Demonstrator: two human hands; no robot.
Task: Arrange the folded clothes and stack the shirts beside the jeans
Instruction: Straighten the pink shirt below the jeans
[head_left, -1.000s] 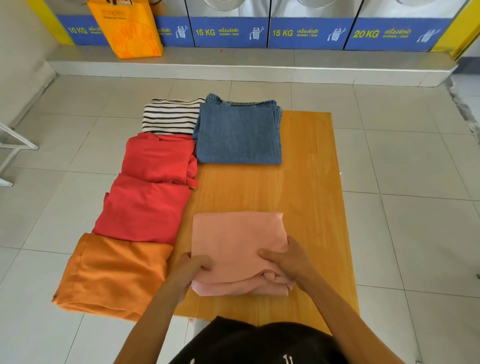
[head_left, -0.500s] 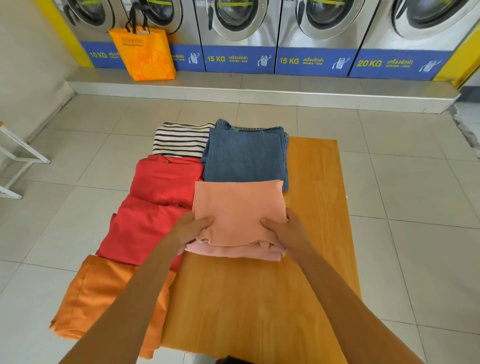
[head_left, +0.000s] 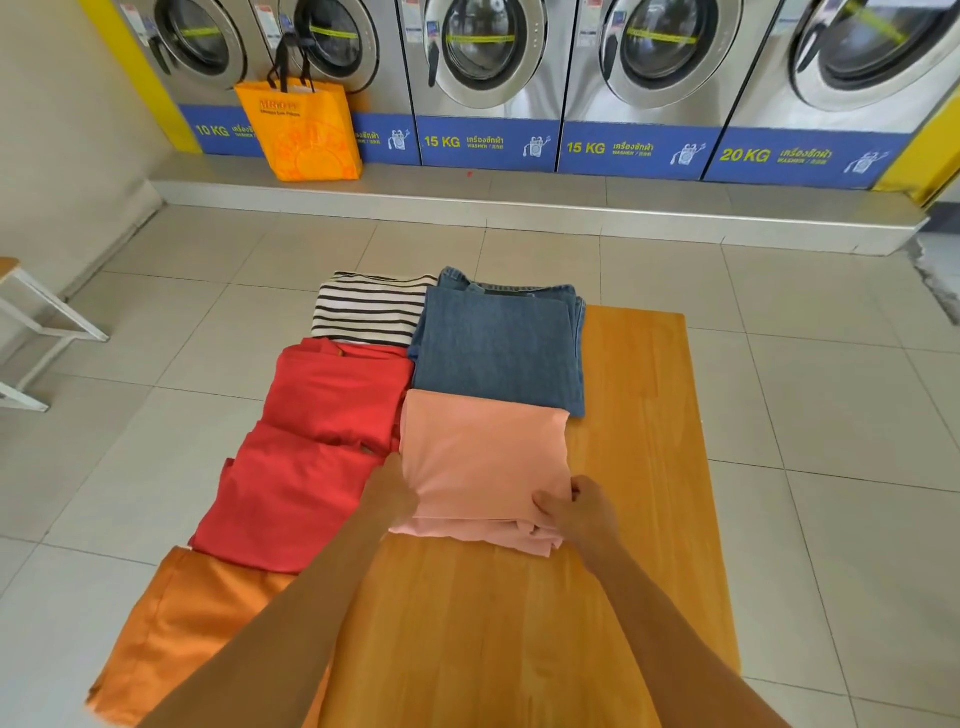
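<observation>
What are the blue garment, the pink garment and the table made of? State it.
Folded jeans: denim, by the faded blue twill and thick seams. Pink shirt: soft thin knit, probably cotton, matte. Table: wood, visible grain, smooth slightly glossy finish.

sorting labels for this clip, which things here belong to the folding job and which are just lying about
Job: folded pink shirt held by both hands, folded blue denim jeans, striped black-and-white top, wooden table.
Lying about: orange tote bag, steel washing machines.

Both hands, left hand (head_left: 392, 491) and right hand (head_left: 582, 512), hold the pink shirt (head_left: 480, 462) on the table (head_left: 639, 415), touching the jeans (head_left: 498, 353).
</observation>
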